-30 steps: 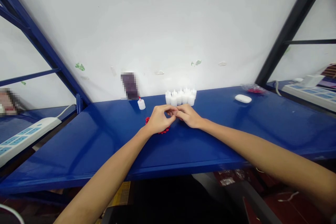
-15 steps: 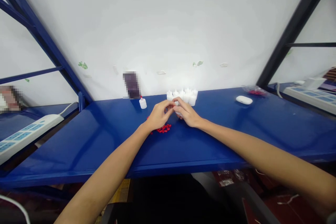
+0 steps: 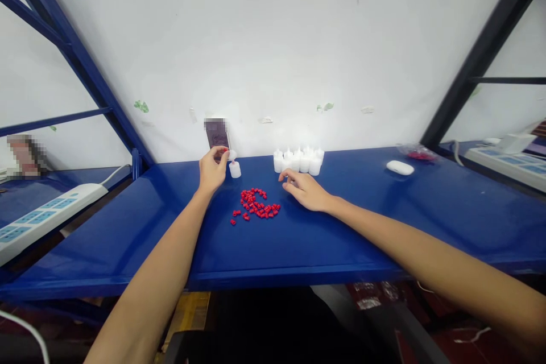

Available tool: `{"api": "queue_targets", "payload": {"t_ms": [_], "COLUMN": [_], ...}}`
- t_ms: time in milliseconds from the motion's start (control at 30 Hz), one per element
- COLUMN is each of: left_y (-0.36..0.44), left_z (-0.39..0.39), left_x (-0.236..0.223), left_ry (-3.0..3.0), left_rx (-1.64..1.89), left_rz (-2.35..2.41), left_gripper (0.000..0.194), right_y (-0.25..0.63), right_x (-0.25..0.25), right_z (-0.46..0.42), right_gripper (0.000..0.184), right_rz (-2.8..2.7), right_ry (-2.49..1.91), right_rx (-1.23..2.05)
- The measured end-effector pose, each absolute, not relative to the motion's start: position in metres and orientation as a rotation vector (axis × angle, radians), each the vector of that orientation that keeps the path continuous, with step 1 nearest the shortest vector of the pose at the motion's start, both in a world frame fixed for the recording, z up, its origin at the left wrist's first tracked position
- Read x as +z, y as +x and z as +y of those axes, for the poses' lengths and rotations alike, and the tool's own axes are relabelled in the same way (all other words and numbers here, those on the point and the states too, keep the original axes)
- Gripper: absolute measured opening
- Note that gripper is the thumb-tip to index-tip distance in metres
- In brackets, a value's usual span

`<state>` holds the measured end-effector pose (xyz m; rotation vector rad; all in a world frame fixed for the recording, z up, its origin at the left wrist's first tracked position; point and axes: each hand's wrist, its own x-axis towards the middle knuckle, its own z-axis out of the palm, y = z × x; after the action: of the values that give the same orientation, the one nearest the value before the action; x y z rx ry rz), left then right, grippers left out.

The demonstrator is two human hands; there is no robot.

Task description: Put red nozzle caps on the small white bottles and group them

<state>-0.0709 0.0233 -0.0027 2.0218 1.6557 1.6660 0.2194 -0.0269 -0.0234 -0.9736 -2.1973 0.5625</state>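
My left hand (image 3: pixel 213 169) is closed around the red-capped end of a small white dropper bottle (image 3: pixel 232 155), held tilted in the air. Just beyond it, another white bottle with a red tip (image 3: pixel 235 169) stands upright on the blue table. My right hand (image 3: pixel 305 189) hovers with fingers apart and nothing in them. It is nearest to a cluster of white dropper bottles (image 3: pixel 313 166), upright with bare pointed nozzles. Between my hands lie many small red caps (image 3: pixel 260 207), loosely scattered on the table.
A dark phone-like object (image 3: pixel 217 133) leans on the wall at the back. A white oval case (image 3: pixel 400 168) and a clear bag with red pieces (image 3: pixel 418 152) lie right. Power strips (image 3: pixel 46 213) flank the blue table (image 3: pixel 341 244). Shelf posts rise at both sides.
My hands, together half a second ago, have parted. My left hand has moved left with a bottle to beside the standing capped one. My right hand has opened, and the red caps are uncovered.
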Motion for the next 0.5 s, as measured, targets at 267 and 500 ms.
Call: {"api": "queue_targets", "payload": {"t_ms": [267, 500], "left_y": [-0.073, -0.075], "left_z": [0.034, 0.037], "left_x": [-0.013, -0.017], "left_ry": [2.289, 2.241], "left_rx": [1.429, 1.425], "left_rz": [1.748, 1.759], "left_gripper": [0.030, 0.029], "right_y": [0.219, 0.255], "right_x": [-0.017, 0.000], "right_z": [-0.029, 0.005], "right_gripper": [0.019, 0.009], "right_rz": [-2.126, -1.528], "right_ry": [-0.939, -0.772], "right_rx": [0.531, 0.394]}}
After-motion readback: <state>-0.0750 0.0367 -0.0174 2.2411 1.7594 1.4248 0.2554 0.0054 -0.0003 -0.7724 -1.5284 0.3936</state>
